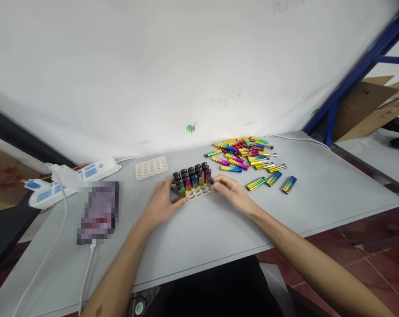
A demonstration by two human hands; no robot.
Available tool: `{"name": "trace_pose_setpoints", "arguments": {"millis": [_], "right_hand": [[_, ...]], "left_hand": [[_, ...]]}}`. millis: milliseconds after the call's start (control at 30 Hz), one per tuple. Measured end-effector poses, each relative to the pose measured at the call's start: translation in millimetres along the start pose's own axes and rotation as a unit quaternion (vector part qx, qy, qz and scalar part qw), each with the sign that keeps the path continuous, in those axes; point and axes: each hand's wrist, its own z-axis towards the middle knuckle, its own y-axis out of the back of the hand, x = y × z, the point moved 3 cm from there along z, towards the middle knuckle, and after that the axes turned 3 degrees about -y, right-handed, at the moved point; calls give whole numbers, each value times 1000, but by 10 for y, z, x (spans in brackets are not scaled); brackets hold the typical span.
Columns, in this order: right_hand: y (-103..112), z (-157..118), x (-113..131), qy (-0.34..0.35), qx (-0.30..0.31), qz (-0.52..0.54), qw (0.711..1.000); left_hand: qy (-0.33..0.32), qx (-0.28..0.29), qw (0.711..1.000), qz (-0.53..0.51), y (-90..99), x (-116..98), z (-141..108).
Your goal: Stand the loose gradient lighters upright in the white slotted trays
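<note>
On the grey worktop (193,240), the left hand (162,200) steadies the left end of a pale honeycomb tray (199,192), thumb at its near corner. Black-topped lighters (195,181) stand upright in its rear rows and at the near left. The right hand (230,190), at the opposite end, pinches what looks like a dark-topped lighter (211,180), though blur obscures it. A heap of shiny lighters (238,164) lies beyond, near the wall (186,66); a second tray (151,167) lies left, near a white power strip (100,169).

White wall (136,88) behind grey table (202,233); red tiled floor (381,268).
</note>
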Motion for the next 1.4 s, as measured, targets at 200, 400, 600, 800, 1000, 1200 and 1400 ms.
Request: {"name": "trace_pose_setpoints", "arguments": {"millis": [200, 400, 600, 800, 1000, 1200, 1400], "right_hand": [[-169, 46, 106, 59, -9, -74, 995], [-364, 143, 24, 89, -51, -100, 990], [-489, 204, 40, 105, -32, -191, 975], [-552, 229, 68, 74, -22, -358, 931], [-188, 157, 147, 61, -128, -470, 871], [572, 117, 16, 15, -190, -635, 749], [790, 83, -125, -61, -121, -676, 724]], "left_hand": [[-8, 0, 1000, -12, 8, -16, 1], [-11, -1, 1000, -17, -2, 5, 1], [-18, -1, 1000, -24, 6, -24, 12], [-5, -25, 1000, -16, 3, -74, 28], [20, -30, 999, 4, 2, -97, 42], [33, -21, 999, 15, -9, -65, 57], [30, -22, 999, 17, -23, -23, 56]]}}
